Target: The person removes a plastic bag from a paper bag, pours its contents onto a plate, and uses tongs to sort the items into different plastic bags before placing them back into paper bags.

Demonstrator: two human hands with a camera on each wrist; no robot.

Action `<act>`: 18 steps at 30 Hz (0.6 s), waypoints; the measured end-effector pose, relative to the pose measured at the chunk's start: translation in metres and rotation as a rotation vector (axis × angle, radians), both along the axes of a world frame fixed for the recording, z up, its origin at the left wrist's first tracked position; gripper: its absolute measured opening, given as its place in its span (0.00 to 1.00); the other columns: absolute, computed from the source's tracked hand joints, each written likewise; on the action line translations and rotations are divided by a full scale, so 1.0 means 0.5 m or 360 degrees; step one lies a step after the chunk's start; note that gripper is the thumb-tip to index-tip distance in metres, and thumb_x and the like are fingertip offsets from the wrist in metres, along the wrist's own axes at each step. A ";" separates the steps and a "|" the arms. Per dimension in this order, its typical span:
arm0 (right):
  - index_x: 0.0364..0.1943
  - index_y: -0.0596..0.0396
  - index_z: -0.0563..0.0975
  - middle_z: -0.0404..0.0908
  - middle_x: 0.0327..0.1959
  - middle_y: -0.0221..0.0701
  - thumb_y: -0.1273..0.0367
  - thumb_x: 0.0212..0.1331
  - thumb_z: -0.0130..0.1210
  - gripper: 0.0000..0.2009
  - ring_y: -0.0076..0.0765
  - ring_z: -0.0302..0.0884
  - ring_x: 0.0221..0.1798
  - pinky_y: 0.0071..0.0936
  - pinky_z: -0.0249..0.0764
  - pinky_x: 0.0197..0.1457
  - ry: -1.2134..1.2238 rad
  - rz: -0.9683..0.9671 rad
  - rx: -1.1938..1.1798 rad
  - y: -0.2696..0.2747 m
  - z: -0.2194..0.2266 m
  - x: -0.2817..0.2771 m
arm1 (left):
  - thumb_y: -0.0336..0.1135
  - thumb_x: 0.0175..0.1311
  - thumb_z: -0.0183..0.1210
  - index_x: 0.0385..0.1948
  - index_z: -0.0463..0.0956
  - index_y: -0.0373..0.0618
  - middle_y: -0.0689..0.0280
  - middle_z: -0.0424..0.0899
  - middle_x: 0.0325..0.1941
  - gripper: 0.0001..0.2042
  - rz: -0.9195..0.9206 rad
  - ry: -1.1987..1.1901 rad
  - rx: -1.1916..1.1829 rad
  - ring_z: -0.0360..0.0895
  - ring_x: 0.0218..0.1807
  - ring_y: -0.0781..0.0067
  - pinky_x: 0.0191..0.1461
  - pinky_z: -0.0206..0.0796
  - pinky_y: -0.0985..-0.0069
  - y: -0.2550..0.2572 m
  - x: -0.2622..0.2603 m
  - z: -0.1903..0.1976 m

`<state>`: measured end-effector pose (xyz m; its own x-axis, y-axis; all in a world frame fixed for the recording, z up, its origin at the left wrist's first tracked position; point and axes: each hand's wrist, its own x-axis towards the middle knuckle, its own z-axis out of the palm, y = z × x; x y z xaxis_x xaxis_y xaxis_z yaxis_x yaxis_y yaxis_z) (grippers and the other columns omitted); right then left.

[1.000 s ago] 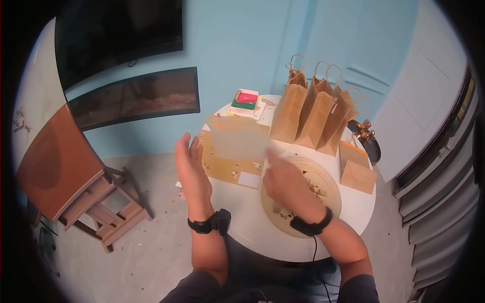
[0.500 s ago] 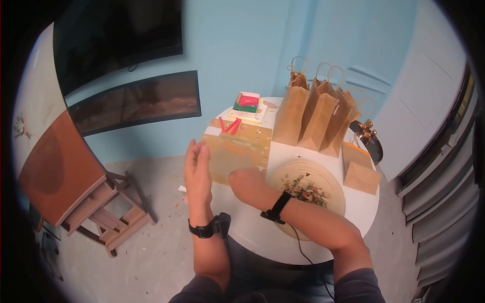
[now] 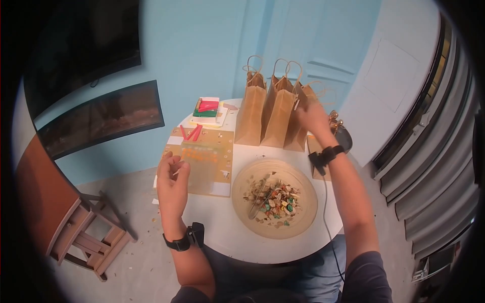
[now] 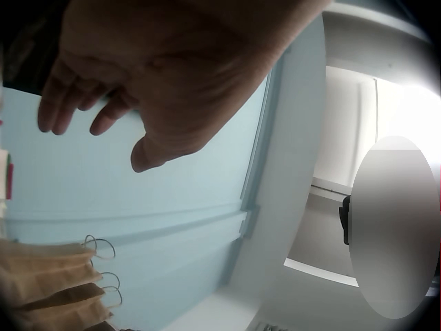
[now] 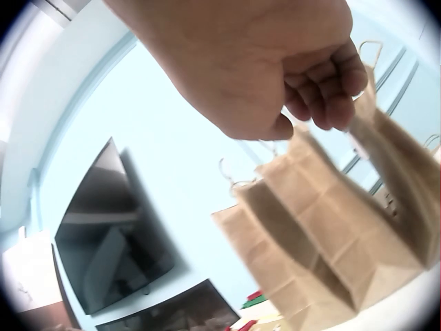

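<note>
My left hand (image 3: 173,184) is beside a translucent pouch (image 3: 204,169) with orange printing, which lies over a tan board (image 3: 222,151). Loosely bent fingers with nothing between them show in the left wrist view. At the far right of the table, my right hand (image 3: 314,121) is at the top of the rightmost brown paper bag (image 3: 295,134). In the right wrist view its curled fingertips (image 5: 339,114) overlap that bag's rim near the handle; I cannot tell whether they grip it. A round beige bowl (image 3: 242,222) holds colourful dried bits (image 3: 280,202) and a clear narrow tool (image 3: 258,204).
Two more brown paper bags (image 3: 250,118) stand upright beside the rightmost one. Red sticks (image 3: 191,133) lie on the board's far part. Behind it is a box (image 3: 206,110) with red and green pieces. A small flat brown packet (image 3: 319,172) lies under my right forearm.
My right hand has laid the translucent pouch on the board, left it, and moved right to the paper bags. The view has turned right. The bowl's contents and clear tool are now uncovered.
</note>
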<state>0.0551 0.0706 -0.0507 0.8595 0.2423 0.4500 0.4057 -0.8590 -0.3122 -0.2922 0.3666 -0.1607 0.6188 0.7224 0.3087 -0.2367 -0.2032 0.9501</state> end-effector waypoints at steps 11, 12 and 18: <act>0.60 0.62 0.85 0.91 0.54 0.59 0.65 0.67 0.67 0.21 0.70 0.88 0.61 0.57 0.83 0.66 0.0078 0.0134 -0.0026 -0.083 -0.068 0.136 | 0.34 0.79 0.68 0.66 0.78 0.31 0.48 0.70 0.85 0.21 -0.0024 0.0001 0.0094 0.83 0.67 0.64 0.67 0.81 0.65 -0.029 0.029 0.002; 0.59 0.61 0.86 0.92 0.52 0.58 0.64 0.67 0.66 0.20 0.69 0.89 0.60 0.57 0.83 0.65 0.0043 0.0091 -0.0008 -0.080 -0.073 0.147 | 0.34 0.79 0.68 0.66 0.78 0.31 0.48 0.70 0.85 0.21 -0.0031 -0.0001 0.0097 0.83 0.67 0.64 0.66 0.81 0.65 -0.030 0.031 0.001; 0.48 0.58 0.91 0.91 0.43 0.57 0.69 0.68 0.61 0.12 0.69 0.91 0.51 0.56 0.86 0.57 -0.0395 -0.0081 0.0255 -0.073 -0.067 0.169 | 0.35 0.79 0.69 0.67 0.78 0.32 0.47 0.71 0.84 0.22 -0.0043 0.0025 0.0114 0.84 0.67 0.62 0.66 0.81 0.65 -0.040 0.038 0.000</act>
